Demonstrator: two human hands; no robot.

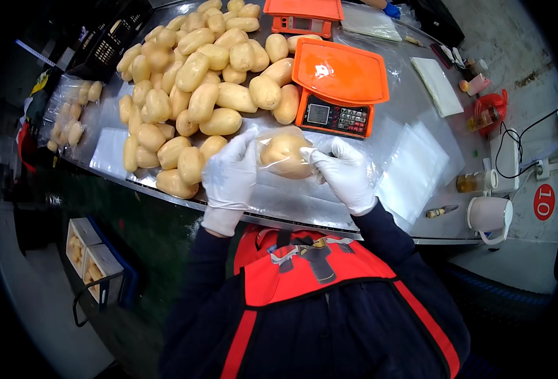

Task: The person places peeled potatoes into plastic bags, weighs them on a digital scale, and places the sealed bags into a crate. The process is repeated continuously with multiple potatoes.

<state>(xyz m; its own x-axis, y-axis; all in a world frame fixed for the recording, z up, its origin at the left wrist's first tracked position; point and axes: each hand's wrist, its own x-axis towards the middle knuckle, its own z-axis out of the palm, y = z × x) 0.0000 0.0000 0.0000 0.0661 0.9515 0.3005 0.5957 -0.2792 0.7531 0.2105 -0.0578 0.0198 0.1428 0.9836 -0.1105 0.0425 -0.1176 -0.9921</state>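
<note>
Held just above the steel table's (304, 205) near edge between both white-gloved hands, left hand (229, 177) and right hand (347, 172) each pinching a side of a clear plastic bag (272, 165) around one pale peeled potato (285, 155), long axis crosswise, equally near both.

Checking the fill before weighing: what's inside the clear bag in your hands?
One peeled potato shows through the clear bag, held between left hand and right hand. The gloved fingers and glare cover the bag's edges, so anything further inside cannot be seen.
</note>
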